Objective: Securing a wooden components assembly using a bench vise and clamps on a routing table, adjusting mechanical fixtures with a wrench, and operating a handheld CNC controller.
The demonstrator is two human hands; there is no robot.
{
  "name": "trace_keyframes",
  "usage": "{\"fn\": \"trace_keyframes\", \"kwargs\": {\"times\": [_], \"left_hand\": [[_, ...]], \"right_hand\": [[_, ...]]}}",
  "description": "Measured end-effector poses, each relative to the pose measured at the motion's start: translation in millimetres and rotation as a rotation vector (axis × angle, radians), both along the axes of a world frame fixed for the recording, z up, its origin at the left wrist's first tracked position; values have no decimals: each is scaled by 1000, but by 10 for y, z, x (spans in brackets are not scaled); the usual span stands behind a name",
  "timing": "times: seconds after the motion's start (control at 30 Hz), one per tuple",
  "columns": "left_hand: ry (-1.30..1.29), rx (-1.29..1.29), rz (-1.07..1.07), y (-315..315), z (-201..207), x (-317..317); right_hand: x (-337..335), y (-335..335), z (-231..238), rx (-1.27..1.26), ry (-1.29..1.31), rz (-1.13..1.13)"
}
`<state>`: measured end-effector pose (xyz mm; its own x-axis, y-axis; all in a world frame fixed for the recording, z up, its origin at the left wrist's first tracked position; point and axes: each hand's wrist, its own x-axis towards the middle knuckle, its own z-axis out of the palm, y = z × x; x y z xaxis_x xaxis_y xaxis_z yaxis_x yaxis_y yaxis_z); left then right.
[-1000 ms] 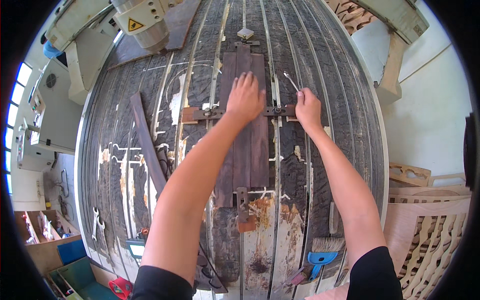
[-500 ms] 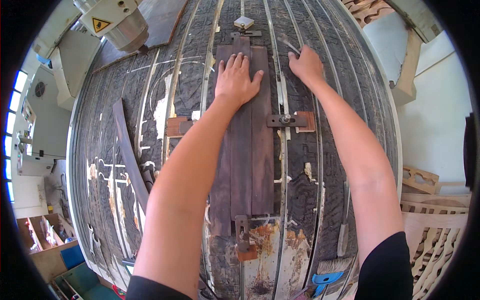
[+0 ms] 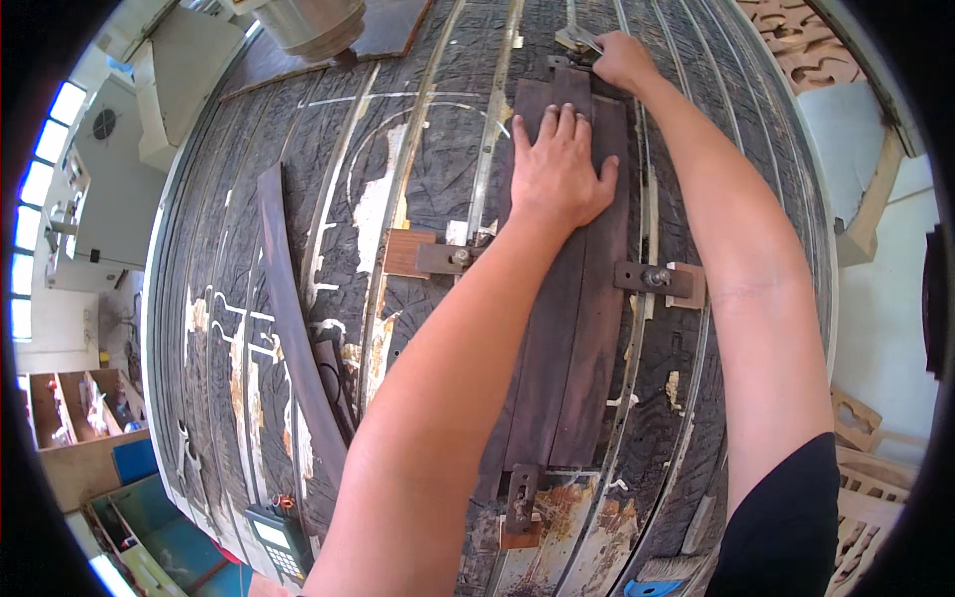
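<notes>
The left hand [image 3: 559, 179] covers part of the boards [image 3: 552, 328]; the upper edge crops the spindle [image 3: 310, 24].

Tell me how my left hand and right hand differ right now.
Your left hand is spread flat on the planks; your right hand is curled around a metal tool. The left hand sits nearer you, while the right hand is farther out, by the far clamp. Both hands are bare.

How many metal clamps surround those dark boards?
4: left clamp, right clamp, near-end clamp, far-end clamp by the right hand; the left forearm may hide others.
</notes>
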<state>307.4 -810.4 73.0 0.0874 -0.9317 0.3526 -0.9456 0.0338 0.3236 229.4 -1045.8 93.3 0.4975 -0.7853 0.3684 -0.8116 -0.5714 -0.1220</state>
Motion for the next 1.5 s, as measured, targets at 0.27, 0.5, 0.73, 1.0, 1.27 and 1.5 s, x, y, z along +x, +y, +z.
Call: {"fn": "trace_keyframes", "kwargs": {"times": [0.27, 0.5, 0.73, 1.0, 1.27, 1.5], "left_hand": [[24, -47, -9, 6, -24, -10], [18, -27, -16, 7, 7, 7], [4, -30, -7, 26, -7, 16], [11, -35, -11, 12, -25, -7], [0, -30, -8, -30, 68, 35], [25, -5, -15, 45, -38, 3]], "right_hand": [[6, -143, 39, 200, 223, 260], [-106, 74, -155, 87, 71, 247], [-114, 166, -167, 22, 25, 222], [-358, 32, -160, -58, -141, 193], [-295, 103, 192, -69, 209, 61], [-60, -47, 56, 270, 270, 258]]}}
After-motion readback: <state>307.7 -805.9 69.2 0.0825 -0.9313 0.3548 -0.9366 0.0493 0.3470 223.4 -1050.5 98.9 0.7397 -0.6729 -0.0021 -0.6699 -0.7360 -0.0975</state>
